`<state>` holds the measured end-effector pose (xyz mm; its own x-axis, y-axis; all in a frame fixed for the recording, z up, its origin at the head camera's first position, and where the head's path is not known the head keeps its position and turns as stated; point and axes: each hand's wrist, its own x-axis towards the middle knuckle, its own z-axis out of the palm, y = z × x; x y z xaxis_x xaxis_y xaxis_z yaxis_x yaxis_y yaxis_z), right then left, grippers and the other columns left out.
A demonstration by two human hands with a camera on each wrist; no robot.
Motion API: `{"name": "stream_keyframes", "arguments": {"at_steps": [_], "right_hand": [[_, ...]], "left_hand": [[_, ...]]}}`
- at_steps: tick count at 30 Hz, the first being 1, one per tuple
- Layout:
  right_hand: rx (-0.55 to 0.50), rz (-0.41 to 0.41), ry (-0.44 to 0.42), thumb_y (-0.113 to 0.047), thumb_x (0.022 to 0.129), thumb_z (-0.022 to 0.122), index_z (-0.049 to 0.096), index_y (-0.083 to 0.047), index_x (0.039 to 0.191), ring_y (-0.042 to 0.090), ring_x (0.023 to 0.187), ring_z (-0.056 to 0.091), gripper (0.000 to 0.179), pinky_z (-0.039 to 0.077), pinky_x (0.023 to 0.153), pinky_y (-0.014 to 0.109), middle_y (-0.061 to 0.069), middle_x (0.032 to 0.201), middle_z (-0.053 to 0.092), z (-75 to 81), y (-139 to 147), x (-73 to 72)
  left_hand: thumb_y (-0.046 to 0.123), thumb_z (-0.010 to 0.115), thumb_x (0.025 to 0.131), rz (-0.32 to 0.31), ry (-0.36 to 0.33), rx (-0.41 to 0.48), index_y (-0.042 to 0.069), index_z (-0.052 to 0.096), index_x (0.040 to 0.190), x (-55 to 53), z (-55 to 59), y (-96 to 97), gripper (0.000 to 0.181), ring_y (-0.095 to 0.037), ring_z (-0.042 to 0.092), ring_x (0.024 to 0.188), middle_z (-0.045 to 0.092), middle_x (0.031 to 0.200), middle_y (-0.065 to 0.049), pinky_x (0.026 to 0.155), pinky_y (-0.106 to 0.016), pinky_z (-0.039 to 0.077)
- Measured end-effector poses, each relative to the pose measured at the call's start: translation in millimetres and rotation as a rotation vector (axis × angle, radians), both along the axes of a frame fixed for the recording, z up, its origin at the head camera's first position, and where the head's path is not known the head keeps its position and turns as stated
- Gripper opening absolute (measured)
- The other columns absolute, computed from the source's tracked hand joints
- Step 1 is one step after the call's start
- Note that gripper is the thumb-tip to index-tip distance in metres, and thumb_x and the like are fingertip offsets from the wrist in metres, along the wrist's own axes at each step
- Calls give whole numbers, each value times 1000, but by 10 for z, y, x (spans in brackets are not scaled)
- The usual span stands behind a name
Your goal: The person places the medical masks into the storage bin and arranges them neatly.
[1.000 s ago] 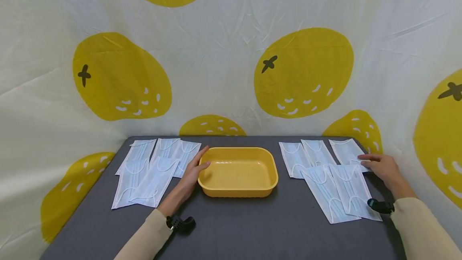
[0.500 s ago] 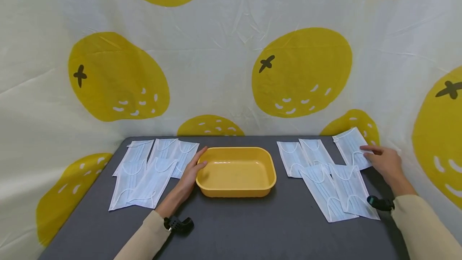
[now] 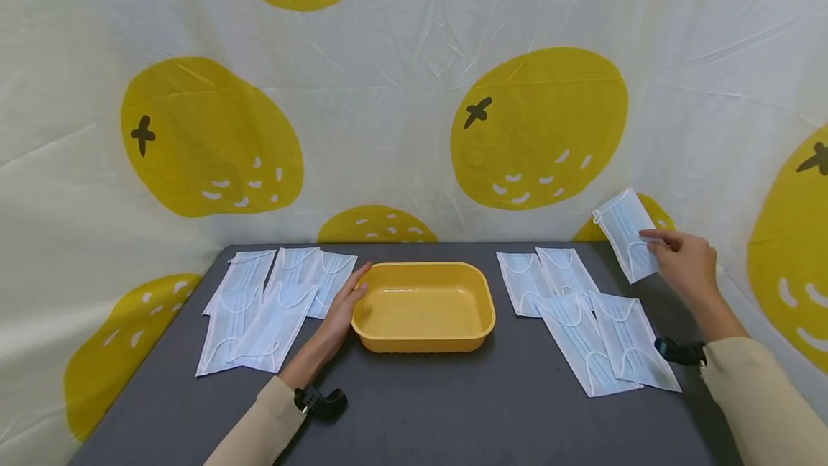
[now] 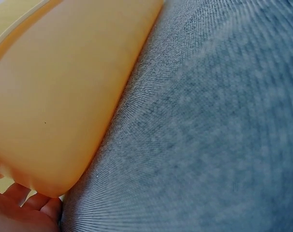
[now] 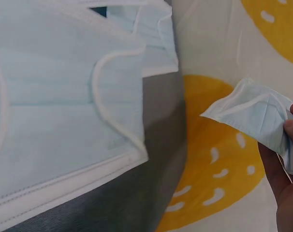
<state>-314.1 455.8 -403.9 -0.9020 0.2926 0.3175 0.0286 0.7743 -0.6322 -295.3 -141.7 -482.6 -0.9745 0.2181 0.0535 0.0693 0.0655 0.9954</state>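
In the head view, my right hand [image 3: 687,265] pinches a pale blue face mask [image 3: 626,232] between thumb and fingers, raised above the table's back right corner. The right wrist view shows this lifted mask [image 5: 262,113] with a bent edge and a white ear loop. My left hand [image 3: 339,311] holds the left end of a yellow plastic tray [image 3: 423,345], thumb at the rim and fingers along the outer wall. The left wrist view shows fingers [image 4: 35,203] against the tray's end wall. The tray's inside is bare.
Several face masks [image 3: 268,326] lie overlapping left of the tray on the dark grey table [image 3: 414,408]. More masks [image 3: 591,344] lie to its right, two of them nearer the front. A white curtain [image 3: 382,128] with yellow fruit prints hangs behind the table.
My right hand has lifted the back right mask off the table, raising and tilting it. The left hand stays at the tray, which has hardly moved.
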Motion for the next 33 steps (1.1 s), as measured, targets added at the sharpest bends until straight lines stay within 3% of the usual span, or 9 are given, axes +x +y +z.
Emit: {"name": "stream_keyframes", "arguments": {"at_steps": [5, 11, 14, 16, 18, 21, 24, 33], "right_hand": [[-4, 28, 71, -23, 106, 51, 68, 2, 131, 33, 93, 53, 39, 43, 53, 17, 34, 134, 62, 161, -206, -4], [9, 95, 151, -21, 105, 57, 73, -1, 126, 3, 88, 50, 33, 43, 60, 7, 28, 129, 67, 354, -525, 34], [11, 134, 220, -19, 101, 61, 76, -2, 120, -8, 83, 47, 29, 41, 59, 7, -1, 110, 74, 436, -681, 38], [11, 167, 257, -16, 100, 64, 78, -3, 116, -9, 80, 47, 25, 40, 58, 9, -21, 97, 69, 481, -786, 40], [24, 195, 283, -14, 99, 66, 80, -5, 113, -7, 76, 47, 22, 38, 54, 12, -27, 93, 67, 519, -891, 44], [41, 237, 290, -12, 98, 67, 81, -6, 111, -5, 73, 47, 20, 35, 50, 17, -2, 99, 79, 579, -1045, 58], [51, 277, 283, -11, 99, 66, 81, -7, 111, -7, 74, 49, 20, 35, 50, 17, 22, 110, 77, 639, -1185, 76], [24, 367, 283, -11, 99, 67, 81, -7, 111, -16, 82, 54, 19, 45, 64, 5, 20, 113, 77, 820, -1516, 122]], "left_hand": [[28, 35, 113, 8, -13, -13, 21, 30, 163, 7, -4, 8, 51, -33, 21, 159, 20, 173, -9, 130, -55, 12], [27, 35, 113, 8, -12, -13, 20, 30, 163, 18, -16, 4, 51, -32, 23, 158, 21, 173, -8, 130, -54, 14], [26, 34, 113, 9, -2, -17, 19, 30, 163, 12, -10, 5, 51, -33, 22, 158, 22, 172, -9, 130, -54, 14], [26, 34, 113, 8, 3, -19, 20, 29, 163, 7, -2, 8, 51, -33, 23, 158, 22, 172, -9, 130, -55, 15], [27, 33, 113, 9, 5, -19, 20, 29, 163, 0, 3, 12, 51, -33, 24, 158, 22, 172, -9, 130, -54, 16], [26, 33, 113, 10, 2, -25, 20, 29, 163, -6, 17, 14, 51, -32, 25, 158, 22, 172, -8, 130, -54, 17], [25, 33, 113, 8, 3, -26, 19, 28, 164, -10, 20, 8, 51, -32, 24, 158, 22, 172, -9, 130, -54, 17], [26, 34, 113, 9, -2, -25, 18, 29, 163, -11, 38, 8, 51, -33, 24, 158, 22, 172, -9, 130, -54, 17]]}}
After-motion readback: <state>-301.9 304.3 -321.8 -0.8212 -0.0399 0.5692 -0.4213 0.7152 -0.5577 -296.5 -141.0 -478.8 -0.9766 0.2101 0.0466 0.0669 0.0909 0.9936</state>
